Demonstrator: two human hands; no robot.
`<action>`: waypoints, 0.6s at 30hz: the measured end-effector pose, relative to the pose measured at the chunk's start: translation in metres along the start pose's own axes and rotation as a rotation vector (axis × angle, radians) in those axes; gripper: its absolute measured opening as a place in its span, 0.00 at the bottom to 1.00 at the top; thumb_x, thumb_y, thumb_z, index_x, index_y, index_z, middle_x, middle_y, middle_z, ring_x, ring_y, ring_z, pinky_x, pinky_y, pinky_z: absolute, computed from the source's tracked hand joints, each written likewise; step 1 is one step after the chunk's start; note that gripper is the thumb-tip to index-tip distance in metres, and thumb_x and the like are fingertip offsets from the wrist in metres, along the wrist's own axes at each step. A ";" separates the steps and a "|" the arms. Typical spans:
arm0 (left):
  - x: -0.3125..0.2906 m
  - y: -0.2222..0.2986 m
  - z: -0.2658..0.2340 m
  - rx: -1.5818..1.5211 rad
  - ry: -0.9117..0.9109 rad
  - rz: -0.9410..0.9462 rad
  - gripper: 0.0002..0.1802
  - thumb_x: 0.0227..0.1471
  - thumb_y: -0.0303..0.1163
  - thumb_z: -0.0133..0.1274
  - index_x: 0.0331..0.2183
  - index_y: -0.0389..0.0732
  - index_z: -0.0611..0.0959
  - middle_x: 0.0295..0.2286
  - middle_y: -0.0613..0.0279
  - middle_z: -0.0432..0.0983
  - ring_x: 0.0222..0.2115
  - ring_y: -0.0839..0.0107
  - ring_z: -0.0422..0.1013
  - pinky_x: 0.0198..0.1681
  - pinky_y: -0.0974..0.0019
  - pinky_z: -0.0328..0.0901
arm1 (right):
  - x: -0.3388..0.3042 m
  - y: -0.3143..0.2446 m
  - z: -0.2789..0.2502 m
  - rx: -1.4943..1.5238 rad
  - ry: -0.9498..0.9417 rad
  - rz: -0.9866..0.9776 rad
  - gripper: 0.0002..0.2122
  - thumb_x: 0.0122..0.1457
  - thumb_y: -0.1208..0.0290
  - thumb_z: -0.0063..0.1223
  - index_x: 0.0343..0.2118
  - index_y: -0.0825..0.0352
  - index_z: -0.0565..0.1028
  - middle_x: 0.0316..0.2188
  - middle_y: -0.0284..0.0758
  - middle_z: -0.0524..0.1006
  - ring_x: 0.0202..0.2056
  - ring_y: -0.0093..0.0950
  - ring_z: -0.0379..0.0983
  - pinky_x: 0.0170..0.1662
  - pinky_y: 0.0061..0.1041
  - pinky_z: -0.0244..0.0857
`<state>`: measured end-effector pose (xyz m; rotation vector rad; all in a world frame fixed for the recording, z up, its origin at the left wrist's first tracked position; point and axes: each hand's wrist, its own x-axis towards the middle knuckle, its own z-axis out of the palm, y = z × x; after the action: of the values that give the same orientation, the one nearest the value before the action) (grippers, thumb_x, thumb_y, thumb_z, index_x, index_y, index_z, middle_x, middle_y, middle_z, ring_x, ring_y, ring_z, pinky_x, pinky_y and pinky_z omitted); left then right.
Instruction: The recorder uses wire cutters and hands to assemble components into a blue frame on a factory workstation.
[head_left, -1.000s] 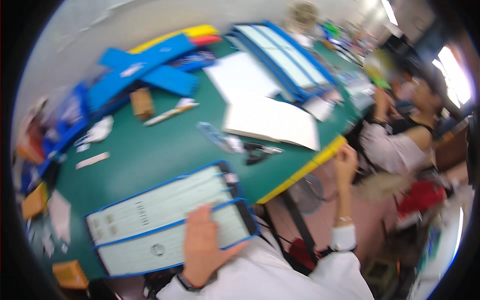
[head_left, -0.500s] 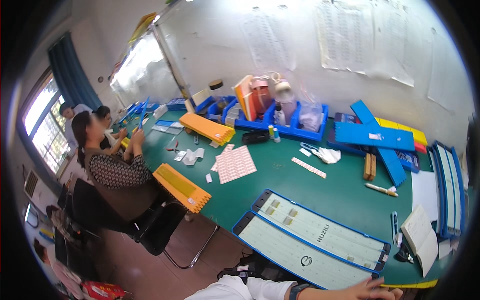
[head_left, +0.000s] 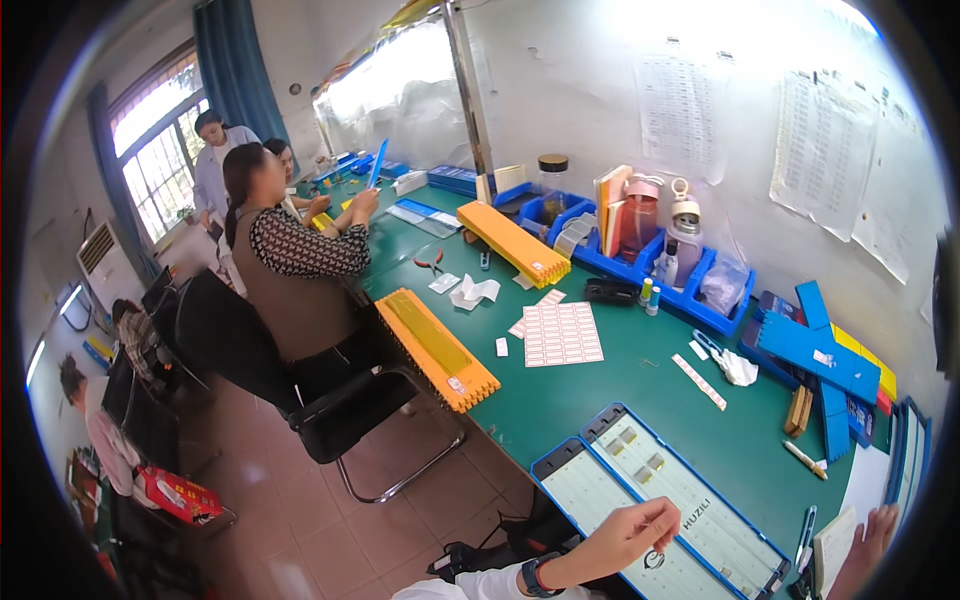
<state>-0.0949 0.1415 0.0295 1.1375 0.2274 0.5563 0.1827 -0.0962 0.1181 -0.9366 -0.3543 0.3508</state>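
My left hand (head_left: 635, 530) lies flat on a long white tray with a blue frame (head_left: 690, 490), at the near edge of the green table (head_left: 600, 400). The fingers rest loosely on the tray's surface and do not grip it. A watch sits on that wrist. The tray has two long panels side by side, with a few small pieces on them. My right hand (head_left: 868, 540) shows at the lower right rim, touching a stack of white paper (head_left: 835, 545). The rim cuts off its fingers. A blue pen-like tool (head_left: 805, 528) lies between the tray and the paper.
Two long orange trays (head_left: 435, 345) (head_left: 512, 243) and a sheet of small labels (head_left: 560, 333) lie further along the table. Blue bins (head_left: 690, 290) line the wall, and blue plastic pieces (head_left: 810, 350) lie at the right. A seated co-worker (head_left: 290, 270) on a black chair blocks the left aisle.
The view has swung from the table's right end to its left end and the room. My left hand has stayed on the blue-framed tray.
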 end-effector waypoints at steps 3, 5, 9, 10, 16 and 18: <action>-0.001 0.020 -0.007 0.037 0.120 -0.194 0.17 0.55 0.39 0.53 0.36 0.32 0.75 0.35 0.56 0.74 0.33 0.73 0.71 0.39 0.70 0.68 | 0.054 0.029 -0.037 -0.292 0.210 0.053 0.19 0.60 0.56 0.48 0.46 0.67 0.68 0.46 0.34 0.69 0.49 0.18 0.63 0.53 0.20 0.52; -0.001 0.021 -0.002 0.039 0.216 -0.080 0.12 0.57 0.34 0.50 0.36 0.34 0.77 0.28 0.67 0.74 0.25 0.86 0.66 0.27 0.81 0.64 | 0.071 0.046 -0.032 -0.325 0.147 0.054 0.16 0.61 0.57 0.48 0.45 0.63 0.68 0.42 0.28 0.70 0.42 0.14 0.65 0.44 0.19 0.57; -0.006 0.022 -0.005 0.207 0.388 -0.093 0.12 0.53 0.35 0.55 0.33 0.34 0.80 0.24 0.68 0.75 0.22 0.84 0.68 0.24 0.79 0.64 | 0.092 0.062 -0.020 -0.710 -0.265 0.057 0.08 0.55 0.72 0.54 0.33 0.72 0.71 0.25 0.32 0.75 0.23 0.22 0.67 0.26 0.26 0.58; -0.007 0.024 -0.005 0.249 0.354 -0.174 0.11 0.52 0.34 0.57 0.32 0.35 0.81 0.23 0.69 0.75 0.21 0.83 0.68 0.23 0.78 0.64 | 0.086 0.061 -0.019 -1.301 -0.367 -0.238 0.06 0.51 0.75 0.56 0.30 0.70 0.73 0.23 0.33 0.75 0.22 0.23 0.68 0.25 0.25 0.59; -0.006 0.018 0.001 0.488 0.242 -0.034 0.08 0.49 0.30 0.59 0.30 0.36 0.82 0.22 0.65 0.77 0.21 0.82 0.71 0.25 0.78 0.66 | -0.028 0.074 0.157 -1.158 -0.788 0.449 0.19 0.48 0.92 0.44 0.43 0.71 0.76 0.37 0.39 0.77 0.27 0.24 0.77 0.26 0.18 0.71; 0.000 0.020 0.009 0.444 0.211 -0.001 0.05 0.48 0.27 0.59 0.29 0.35 0.83 0.24 0.63 0.78 0.22 0.80 0.73 0.26 0.77 0.67 | -0.050 0.079 0.175 -1.024 -0.894 0.465 0.16 0.49 0.86 0.56 0.42 0.67 0.77 0.35 0.40 0.78 0.27 0.23 0.77 0.26 0.18 0.70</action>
<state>-0.0968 0.1402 0.0515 1.5075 0.5534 0.6438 0.0507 0.0498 0.1406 -1.8478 -1.2104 1.0787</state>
